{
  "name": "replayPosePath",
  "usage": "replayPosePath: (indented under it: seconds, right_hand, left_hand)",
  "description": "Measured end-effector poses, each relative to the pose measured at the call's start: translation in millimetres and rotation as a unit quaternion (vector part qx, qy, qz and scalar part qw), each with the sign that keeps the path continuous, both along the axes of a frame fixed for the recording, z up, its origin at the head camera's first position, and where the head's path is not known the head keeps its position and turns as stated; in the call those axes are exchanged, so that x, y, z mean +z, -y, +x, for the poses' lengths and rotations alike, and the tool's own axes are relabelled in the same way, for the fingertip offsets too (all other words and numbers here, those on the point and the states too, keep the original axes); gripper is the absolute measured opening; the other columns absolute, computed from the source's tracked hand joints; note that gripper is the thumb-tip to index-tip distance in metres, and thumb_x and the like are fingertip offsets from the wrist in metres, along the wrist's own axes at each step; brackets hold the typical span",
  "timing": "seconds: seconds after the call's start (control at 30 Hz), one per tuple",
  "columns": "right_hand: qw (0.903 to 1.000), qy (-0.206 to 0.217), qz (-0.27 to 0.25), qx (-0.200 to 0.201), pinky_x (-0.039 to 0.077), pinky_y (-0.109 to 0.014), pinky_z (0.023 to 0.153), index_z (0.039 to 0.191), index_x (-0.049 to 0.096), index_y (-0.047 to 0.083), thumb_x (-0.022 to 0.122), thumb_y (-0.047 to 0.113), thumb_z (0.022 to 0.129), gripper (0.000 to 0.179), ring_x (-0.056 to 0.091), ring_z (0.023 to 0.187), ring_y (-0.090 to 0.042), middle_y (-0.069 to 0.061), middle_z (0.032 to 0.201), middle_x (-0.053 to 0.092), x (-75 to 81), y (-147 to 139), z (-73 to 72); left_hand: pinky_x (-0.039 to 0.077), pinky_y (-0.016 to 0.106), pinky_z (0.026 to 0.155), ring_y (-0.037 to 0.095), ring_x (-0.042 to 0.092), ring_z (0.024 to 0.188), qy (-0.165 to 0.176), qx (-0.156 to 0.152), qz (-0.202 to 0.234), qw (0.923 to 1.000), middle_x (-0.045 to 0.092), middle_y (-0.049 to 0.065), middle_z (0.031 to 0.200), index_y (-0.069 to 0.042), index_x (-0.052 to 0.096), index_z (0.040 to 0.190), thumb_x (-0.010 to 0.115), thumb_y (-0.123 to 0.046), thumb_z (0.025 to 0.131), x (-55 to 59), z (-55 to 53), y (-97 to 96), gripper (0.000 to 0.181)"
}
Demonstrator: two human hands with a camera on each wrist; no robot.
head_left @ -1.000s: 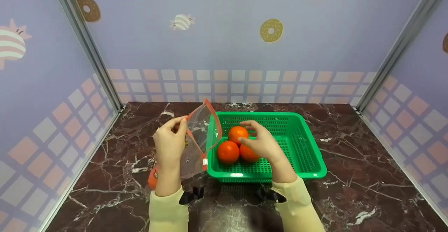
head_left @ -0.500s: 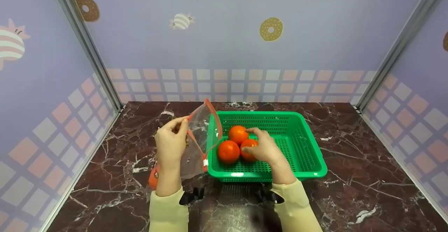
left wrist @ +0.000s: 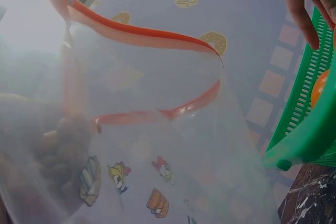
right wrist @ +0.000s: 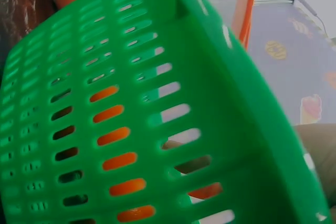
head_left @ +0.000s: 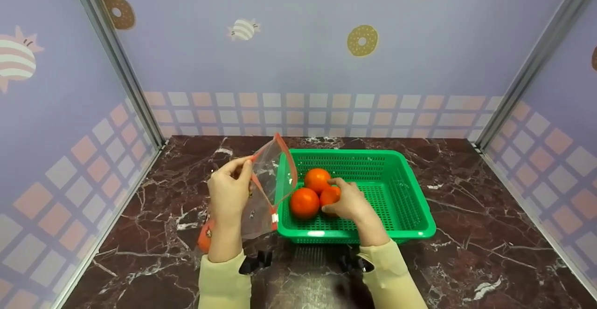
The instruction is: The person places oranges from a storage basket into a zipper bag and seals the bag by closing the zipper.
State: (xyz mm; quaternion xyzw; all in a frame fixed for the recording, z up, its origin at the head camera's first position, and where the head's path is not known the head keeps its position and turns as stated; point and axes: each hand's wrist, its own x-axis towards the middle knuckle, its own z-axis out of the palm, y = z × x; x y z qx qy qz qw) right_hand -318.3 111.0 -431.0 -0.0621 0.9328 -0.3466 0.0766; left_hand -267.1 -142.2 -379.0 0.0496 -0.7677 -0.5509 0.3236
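My left hand [head_left: 228, 192] pinches the rim of a clear zip bag [left wrist: 157, 156] with a red-orange edge and cartoon prints. Its mouth gapes towards the basket, and a white slider [head_left: 274, 217] sits at the near corner. Low in the bag, partly behind my left wrist, lies orange fruit [head_left: 204, 238]. Inside the green basket [head_left: 357, 152] my right hand [head_left: 352, 202] holds the right-hand orange [head_left: 329, 195], thumb on the near side and fingers on the far side. Two more oranges touch it, one at the front left [head_left: 304, 203] and one behind [head_left: 317, 178].
A dark marbled tabletop [head_left: 471, 234] carries the basket and bag. Patterned panels [head_left: 298, 66] enclose the back and both sides. The basket's perforated wall [right wrist: 157, 103] fills most of the right wrist view.
My right hand has come down from above the oranges, and its thumb and fingers have closed round the right-hand one. The left hand and bag have stayed nearly still.
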Motion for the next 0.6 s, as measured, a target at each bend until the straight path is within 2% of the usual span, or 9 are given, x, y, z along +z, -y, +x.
replayPosePath:
  seconds: [0.23,0.43,0.53,0.6]
  right_hand:
    - [0.9998,0.005,0.020,0.008,0.049,-0.062,0.103,0.151,0.049,0.013,0.084,0.018,0.086,0.074,0.054,0.131,-0.048,-0.032,0.152,0.042,-2.9,2.6,-1.2]
    - [0.9982,0.029,0.048,0.019,0.046,-0.065,0.106,0.155,0.045,0.014,0.083,0.020,0.087,0.078,0.041,0.139,-0.059,-0.032,0.163,0.025,-5.9,3.9,0.6]
    - [0.9976,0.027,0.063,0.014,0.047,-0.066,0.103,0.153,0.048,0.013,0.083,0.021,0.087,0.075,0.042,0.134,-0.063,-0.035,0.157,0.029,-6.7,3.8,1.0]
    - [0.9973,0.023,0.069,0.008,0.050,-0.064,0.098,0.150,0.049,0.012,0.084,0.021,0.087,0.072,0.048,0.127,-0.061,-0.036,0.149,0.036,-7.0,3.6,0.7]
  left_hand:
    - [0.037,0.016,0.040,0.001,0.050,0.042,-0.010,-0.004,-0.007,0.9999,0.065,0.007,0.065,-0.004,0.081,0.105,0.068,-0.010,0.098,0.7,0.1,0.3,0.016]
    - [0.038,0.016,0.040,0.003,0.051,0.042,-0.008,-0.004,-0.008,0.9999,0.065,0.007,0.064,-0.003,0.081,0.106,0.067,-0.009,0.099,0.3,0.3,-0.3,0.017]
    - [0.038,0.016,0.040,0.004,0.052,0.043,-0.003,-0.004,-0.010,0.9999,0.066,0.008,0.066,-0.003,0.081,0.106,0.067,-0.010,0.099,0.7,0.4,-0.8,0.017]
    - [0.038,0.016,0.040,0.005,0.053,0.043,0.000,-0.003,-0.013,0.9999,0.066,0.009,0.067,-0.003,0.081,0.106,0.068,-0.011,0.099,1.0,0.5,-1.0,0.017]
